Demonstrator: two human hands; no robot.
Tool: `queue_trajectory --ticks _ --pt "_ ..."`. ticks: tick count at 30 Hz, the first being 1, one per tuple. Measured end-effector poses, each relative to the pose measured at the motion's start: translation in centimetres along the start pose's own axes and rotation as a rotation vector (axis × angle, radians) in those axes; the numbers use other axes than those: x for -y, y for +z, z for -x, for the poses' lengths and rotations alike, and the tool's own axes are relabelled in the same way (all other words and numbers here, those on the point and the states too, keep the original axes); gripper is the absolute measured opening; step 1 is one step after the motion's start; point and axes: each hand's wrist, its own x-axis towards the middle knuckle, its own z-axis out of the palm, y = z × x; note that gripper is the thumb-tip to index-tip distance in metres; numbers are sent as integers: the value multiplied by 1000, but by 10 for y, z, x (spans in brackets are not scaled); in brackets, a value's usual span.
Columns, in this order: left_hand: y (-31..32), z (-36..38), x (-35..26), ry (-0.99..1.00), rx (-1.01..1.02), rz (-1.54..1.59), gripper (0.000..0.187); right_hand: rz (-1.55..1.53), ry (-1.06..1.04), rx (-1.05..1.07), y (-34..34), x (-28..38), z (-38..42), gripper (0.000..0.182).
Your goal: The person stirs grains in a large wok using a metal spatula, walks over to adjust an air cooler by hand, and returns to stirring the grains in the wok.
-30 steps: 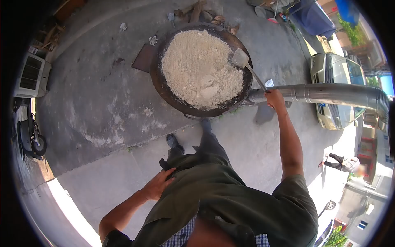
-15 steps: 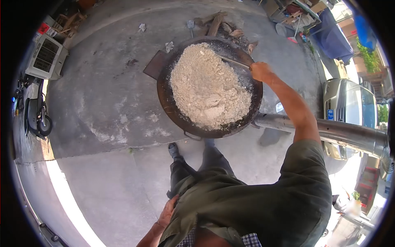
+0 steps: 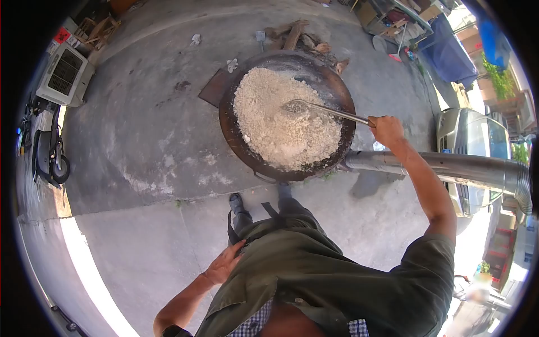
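A large dark wok (image 3: pixel 227 121) stands in front of me, heaped with a pale, crumbly, grainy mass (image 3: pixel 275 132). My right hand (image 3: pixel 387 131) is wrapped round the handle end of a long metal wok spatula (image 3: pixel 342 114), beyond the wok's right rim. The rounded head of this tool lies on the heap near its middle, partly coated with the pale stuff. My left hand (image 3: pixel 225 263) rests against my hip on the dark green clothing, fingers stretched out and holding nothing. Its fingertips are partly hidden by the cloth.
A thick metal pipe (image 3: pixel 426 163) runs from the wok's right side. Firewood (image 3: pixel 295 35) and a small shovel (image 3: pixel 260 36) lie behind the wok. An air cooler (image 3: pixel 64 76) and a motorbike (image 3: pixel 53 151) stand left; a parked car (image 3: pixel 471 132) is at right.
My right hand has moved right and toward me, drawing the spatula from the far part of the wok to the middle. The heap's far edge has come nearer, baring more wok surface.
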Motion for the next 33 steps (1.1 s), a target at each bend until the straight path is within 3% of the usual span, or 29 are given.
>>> queue_trajectory --ticks 3,7,9,12,15,17,20,24,27,30,33 --pt "1 6 -3 -20 -13 20 60 -112 133 -39 -4 -26 -40 20" --pt "8 16 -17 -37 -67 39 59 3 192 -135 5 -37 -150 20" --pt "19 26 -26 -66 -110 55 60 -108 322 85 -5 -21 -199 22" --pt "44 45 -38 -185 -147 66 61 -312 256 185 -40 18 -211 22" --pt "42 38 -68 -341 -252 193 57 -167 35 180 -49 21 -234 20" --pt "33 30 -76 -344 -295 233 55 -72 -78 -6 -45 45 -240 20" --pt "49 40 -33 -209 -171 130 63 40 -372 -277 -30 62 -224 15" --pt "31 23 -9 36 -126 16 73 195 -498 -298 -12 121 -151 25" --pt "12 7 -1 136 -138 27 76 209 -567 -367 6 118 -102 32" --pt "12 11 8 113 -100 54 79 219 -415 -220 -8 87 -58 29" --pt "9 12 13 79 -60 52 81 36 -129 5 -51 44 -22 22"
